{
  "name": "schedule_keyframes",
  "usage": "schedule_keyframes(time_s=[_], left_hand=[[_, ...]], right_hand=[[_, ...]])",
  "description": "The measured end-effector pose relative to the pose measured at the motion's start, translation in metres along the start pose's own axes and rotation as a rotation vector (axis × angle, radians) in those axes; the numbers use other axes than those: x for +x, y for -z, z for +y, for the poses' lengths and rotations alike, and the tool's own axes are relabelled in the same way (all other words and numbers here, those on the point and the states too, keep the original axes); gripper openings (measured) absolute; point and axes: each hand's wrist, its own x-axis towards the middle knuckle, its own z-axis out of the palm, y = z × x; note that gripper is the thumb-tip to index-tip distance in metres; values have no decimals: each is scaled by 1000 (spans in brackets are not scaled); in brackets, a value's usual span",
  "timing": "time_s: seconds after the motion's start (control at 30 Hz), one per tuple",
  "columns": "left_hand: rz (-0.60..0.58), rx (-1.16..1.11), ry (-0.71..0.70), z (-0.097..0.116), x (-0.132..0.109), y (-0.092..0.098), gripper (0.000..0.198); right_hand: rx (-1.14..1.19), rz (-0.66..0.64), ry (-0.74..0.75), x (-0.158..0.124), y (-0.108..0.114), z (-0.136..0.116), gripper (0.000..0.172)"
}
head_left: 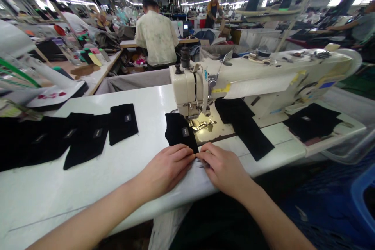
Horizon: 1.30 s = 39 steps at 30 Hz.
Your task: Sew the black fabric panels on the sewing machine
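A black fabric piece [179, 131] with a small grey label lies flat on the sewing machine table, its right edge beside the lit presser foot [200, 125]. My left hand [168, 166] is closed on the near edge of that piece, fingers bent over its corner. Right against it, my right hand [224, 168] pinches the same corner between thumb and forefinger. A small metallic thing [202, 162] shows under the right fingers, too hidden to name. The fingertips of both hands nearly touch.
Several labelled black pieces [98, 134] lie overlapping on the left. More black fabric [249, 129] rests right of the needle, and a black stack [312, 123] sits farther right. The sewing machine [260, 82] spans the back. A blue crate [334, 203] stands lower right; a person [156, 35] works ahead.
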Motion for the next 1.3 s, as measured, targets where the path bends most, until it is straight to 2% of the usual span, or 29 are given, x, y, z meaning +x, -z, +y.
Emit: schedule_keyframes(time_s=[0.33, 0.7, 1.03, 1.3], left_hand=[[40, -10, -3, -18, 10, 2, 28], [11, 19, 24, -37, 18, 3, 28], [40, 22, 31, -63, 21, -1, 28], [14, 36, 86, -75, 31, 4, 32]], right_hand=[[-53, 11, -5, 22, -2, 8, 28], [-90, 63, 4, 37, -5, 13, 25], [-81, 65, -35, 23, -5, 9, 29], [-61, 100, -32, 17, 0, 10, 33]])
